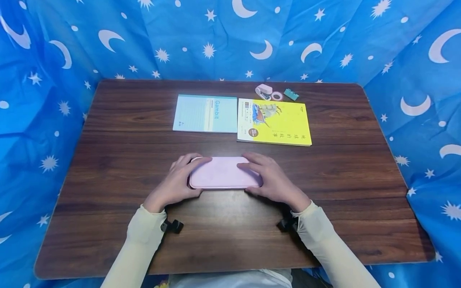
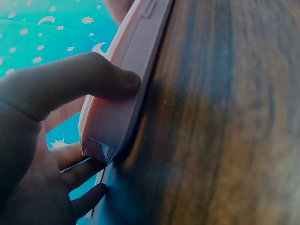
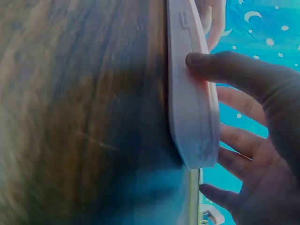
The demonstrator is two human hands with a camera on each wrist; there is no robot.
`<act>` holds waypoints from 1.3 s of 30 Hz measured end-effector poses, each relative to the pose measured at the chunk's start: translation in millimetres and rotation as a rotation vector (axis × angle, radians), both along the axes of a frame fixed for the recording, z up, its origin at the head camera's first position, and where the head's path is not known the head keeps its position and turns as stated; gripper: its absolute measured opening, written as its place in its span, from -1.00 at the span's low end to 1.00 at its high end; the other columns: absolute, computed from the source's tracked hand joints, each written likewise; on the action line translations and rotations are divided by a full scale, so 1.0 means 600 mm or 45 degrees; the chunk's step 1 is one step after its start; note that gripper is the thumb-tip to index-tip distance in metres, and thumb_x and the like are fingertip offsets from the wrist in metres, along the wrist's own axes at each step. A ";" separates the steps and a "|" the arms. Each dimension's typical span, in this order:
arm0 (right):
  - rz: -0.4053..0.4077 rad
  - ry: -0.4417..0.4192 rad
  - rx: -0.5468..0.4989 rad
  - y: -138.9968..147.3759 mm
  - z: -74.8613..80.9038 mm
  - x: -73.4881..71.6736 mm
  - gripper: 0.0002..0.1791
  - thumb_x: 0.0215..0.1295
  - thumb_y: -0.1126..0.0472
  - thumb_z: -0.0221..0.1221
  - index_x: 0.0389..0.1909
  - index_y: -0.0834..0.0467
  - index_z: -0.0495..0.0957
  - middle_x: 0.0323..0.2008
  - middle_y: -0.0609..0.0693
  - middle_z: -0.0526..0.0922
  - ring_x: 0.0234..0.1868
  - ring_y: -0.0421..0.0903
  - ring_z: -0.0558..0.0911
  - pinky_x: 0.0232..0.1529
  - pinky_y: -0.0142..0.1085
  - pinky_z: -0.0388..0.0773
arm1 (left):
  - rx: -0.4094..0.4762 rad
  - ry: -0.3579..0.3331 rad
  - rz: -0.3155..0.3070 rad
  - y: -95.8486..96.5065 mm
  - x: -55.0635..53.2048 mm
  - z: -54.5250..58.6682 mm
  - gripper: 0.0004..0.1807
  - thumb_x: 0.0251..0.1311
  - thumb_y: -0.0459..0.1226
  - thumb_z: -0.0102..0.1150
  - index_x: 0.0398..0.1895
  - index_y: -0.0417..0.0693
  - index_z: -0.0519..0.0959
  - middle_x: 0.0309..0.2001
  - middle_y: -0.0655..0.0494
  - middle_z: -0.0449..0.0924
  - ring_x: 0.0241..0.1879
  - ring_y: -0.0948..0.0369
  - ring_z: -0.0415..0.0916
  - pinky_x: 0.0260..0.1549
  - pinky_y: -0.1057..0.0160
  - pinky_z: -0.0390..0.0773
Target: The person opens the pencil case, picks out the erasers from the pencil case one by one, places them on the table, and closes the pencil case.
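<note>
A pale pink pencil case with its lid down lies lengthwise on the table in front of the person. At its left end the left hand grips it, thumb against the near side and fingers over the top and far side. Mirroring this, the right hand holds the right end, its thumb pressed on the near side wall. A small latch shows on that wall between the thumbs. The wrist views show the case's underside close along the tabletop.
Behind the case lie a light blue notebook and a yellow book, side by side. Beyond the book sit a small pink stapler, a pink tape ring and a small teal block. Blue curtains surround the brown table.
</note>
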State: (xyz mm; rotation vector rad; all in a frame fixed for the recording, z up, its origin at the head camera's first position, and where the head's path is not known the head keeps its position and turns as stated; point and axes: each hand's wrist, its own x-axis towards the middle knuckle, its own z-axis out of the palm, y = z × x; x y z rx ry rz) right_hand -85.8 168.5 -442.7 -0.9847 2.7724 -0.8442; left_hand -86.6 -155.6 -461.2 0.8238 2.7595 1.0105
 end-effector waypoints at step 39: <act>-0.567 -0.285 -0.478 -0.005 0.035 -0.087 -0.55 0.47 -0.12 0.12 -0.28 0.21 0.69 -0.57 0.08 0.41 -0.39 -0.03 0.48 -0.37 -0.28 0.30 | 0.123 -0.033 0.219 -0.011 0.014 -0.022 0.63 -0.35 -0.11 0.72 0.64 0.06 -0.39 0.37 -0.13 0.40 0.27 -0.04 0.27 0.35 -0.24 0.03</act>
